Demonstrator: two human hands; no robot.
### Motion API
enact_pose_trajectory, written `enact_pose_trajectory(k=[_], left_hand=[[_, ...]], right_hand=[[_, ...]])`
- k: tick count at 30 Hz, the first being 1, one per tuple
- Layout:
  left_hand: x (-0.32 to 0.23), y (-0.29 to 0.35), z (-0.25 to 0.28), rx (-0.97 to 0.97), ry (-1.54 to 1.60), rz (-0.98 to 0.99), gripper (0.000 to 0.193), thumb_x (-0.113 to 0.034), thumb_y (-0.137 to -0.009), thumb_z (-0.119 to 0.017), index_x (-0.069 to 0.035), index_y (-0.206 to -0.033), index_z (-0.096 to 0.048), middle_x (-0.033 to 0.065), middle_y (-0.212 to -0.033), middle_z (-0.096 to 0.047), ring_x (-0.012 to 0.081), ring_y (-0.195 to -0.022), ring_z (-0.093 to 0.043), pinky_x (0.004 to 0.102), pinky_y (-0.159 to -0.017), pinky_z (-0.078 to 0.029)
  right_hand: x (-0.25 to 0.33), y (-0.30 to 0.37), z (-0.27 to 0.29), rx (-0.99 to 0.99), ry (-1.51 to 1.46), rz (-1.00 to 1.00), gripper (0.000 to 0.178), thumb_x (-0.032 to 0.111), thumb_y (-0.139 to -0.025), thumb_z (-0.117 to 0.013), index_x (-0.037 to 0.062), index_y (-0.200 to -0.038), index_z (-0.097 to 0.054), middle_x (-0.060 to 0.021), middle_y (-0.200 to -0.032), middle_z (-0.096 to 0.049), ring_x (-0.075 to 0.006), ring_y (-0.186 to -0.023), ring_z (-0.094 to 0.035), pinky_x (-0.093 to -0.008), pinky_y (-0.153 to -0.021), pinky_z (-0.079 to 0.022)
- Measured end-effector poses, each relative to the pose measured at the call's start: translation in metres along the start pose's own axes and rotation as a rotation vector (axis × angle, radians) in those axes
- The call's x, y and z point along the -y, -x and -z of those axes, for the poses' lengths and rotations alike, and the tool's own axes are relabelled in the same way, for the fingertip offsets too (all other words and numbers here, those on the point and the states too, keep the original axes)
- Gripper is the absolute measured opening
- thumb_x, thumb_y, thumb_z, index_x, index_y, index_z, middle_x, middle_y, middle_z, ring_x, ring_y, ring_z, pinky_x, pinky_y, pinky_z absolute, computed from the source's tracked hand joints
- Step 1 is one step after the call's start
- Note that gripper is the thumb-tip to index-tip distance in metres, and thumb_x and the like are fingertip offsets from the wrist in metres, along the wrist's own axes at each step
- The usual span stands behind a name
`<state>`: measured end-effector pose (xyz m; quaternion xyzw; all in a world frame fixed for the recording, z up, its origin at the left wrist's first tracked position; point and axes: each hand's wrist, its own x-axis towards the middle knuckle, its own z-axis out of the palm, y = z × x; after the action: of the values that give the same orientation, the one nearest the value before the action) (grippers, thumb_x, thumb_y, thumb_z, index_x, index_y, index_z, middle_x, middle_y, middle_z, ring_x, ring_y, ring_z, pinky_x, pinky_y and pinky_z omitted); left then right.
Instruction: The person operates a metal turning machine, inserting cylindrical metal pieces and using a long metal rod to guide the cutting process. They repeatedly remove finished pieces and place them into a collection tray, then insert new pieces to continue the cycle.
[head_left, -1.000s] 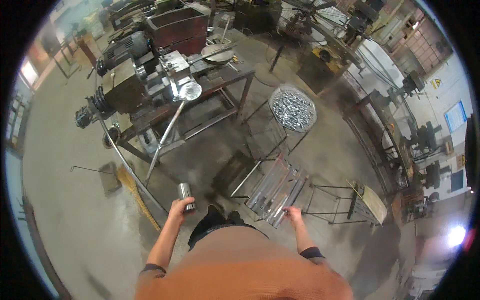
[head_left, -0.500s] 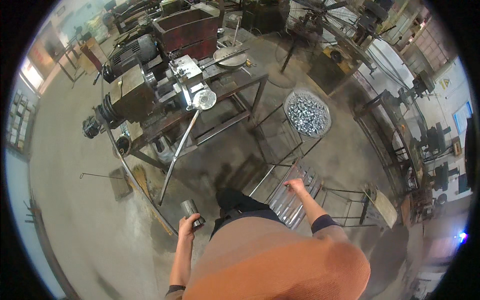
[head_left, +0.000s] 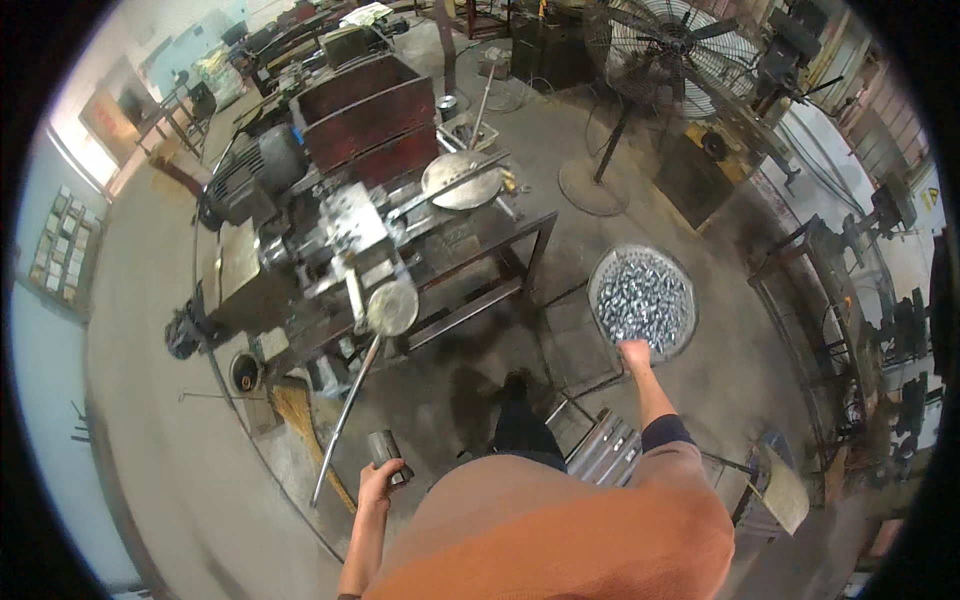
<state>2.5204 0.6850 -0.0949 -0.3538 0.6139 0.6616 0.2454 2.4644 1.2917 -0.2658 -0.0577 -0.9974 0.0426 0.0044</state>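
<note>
In my left hand (head_left: 378, 481), closed around its lower part, is a short grey metal cylinder (head_left: 384, 447), held low at my left side. Ahead and to the right, my right hand (head_left: 634, 352) is at the near rim of a round basin (head_left: 683, 343). The basin holds a heap of small shiny metal parts (head_left: 645, 297). The back of that hand faces me, so its fingers and anything in them are hidden. Below my right forearm, several long bright metal bars or tubes (head_left: 604, 447) lie side by side on a low stand.
A lathe-like machine (head_left: 350, 225) on a metal bench stands ahead left, its long lever (head_left: 346, 420) slanting toward me. Behind it is a red bin (head_left: 365, 115). A broom (head_left: 297, 410) lies left, a pedestal fan (head_left: 675, 50) stands far right, and drill-press-like machines (head_left: 890, 215) line the right.
My right hand has moved forward from above the metal bars to the basin's near rim. My left hand still holds the cylinder. The whole view has shifted.
</note>
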Motion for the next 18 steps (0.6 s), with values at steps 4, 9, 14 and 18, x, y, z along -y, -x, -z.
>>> enact_pose_trajectory(k=[4,9,14,18], left_hand=[[-0.059,-0.01,-0.081,-0.042,-0.05,0.036,0.032,-0.015,-0.066,-0.071,0.0,-0.09,-0.056,0.0068,-0.079,-0.06,0.018,-0.069,-0.06,0.0329,-0.059,-0.051],[-0.119,-0.026,-0.153,0.047,-0.226,-0.018,0.028,-0.015,-0.064,-0.072,-0.001,-0.084,-0.058,0.0041,-0.071,-0.059,0.013,-0.06,-0.054,0.0261,-0.054,-0.041],[-0.146,-0.047,-0.193,0.084,-0.246,-0.06,0.03,-0.016,-0.062,-0.073,0.0,-0.084,-0.059,0.0046,-0.072,-0.059,0.0127,-0.059,-0.054,0.0266,-0.054,-0.042],[-0.157,-0.045,-0.219,0.024,-0.24,-0.049,0.029,-0.015,-0.063,-0.073,0.0,-0.083,-0.058,0.0053,-0.072,-0.059,0.0132,-0.06,-0.055,0.027,-0.054,-0.043]], right_hand=[[-0.038,-0.031,-0.009,0.006,0.127,-0.115,0.01,0.02,-0.065,-0.055,0.0156,-0.063,-0.064,-0.0054,-0.069,-0.063,-0.0247,-0.063,-0.061,-0.039,-0.055,-0.048],[-0.109,-0.034,-0.09,-0.167,0.065,-0.066,0.011,0.021,-0.065,-0.054,0.0156,-0.056,-0.059,-0.0031,-0.064,-0.061,-0.0225,-0.061,-0.06,-0.0385,-0.049,-0.045],[-0.127,-0.03,-0.105,-0.061,-0.525,-0.128,0.017,0.017,-0.062,-0.052,0.0106,-0.046,-0.049,-0.006,-0.05,-0.052,-0.023,-0.047,-0.052,-0.0389,-0.044,-0.039],[-0.099,-0.044,-0.054,-0.079,-0.163,-0.04,0.016,0.02,-0.066,-0.052,0.0125,-0.053,-0.059,-0.0057,-0.059,-0.06,-0.022,-0.058,-0.059,-0.0357,-0.053,-0.045]])
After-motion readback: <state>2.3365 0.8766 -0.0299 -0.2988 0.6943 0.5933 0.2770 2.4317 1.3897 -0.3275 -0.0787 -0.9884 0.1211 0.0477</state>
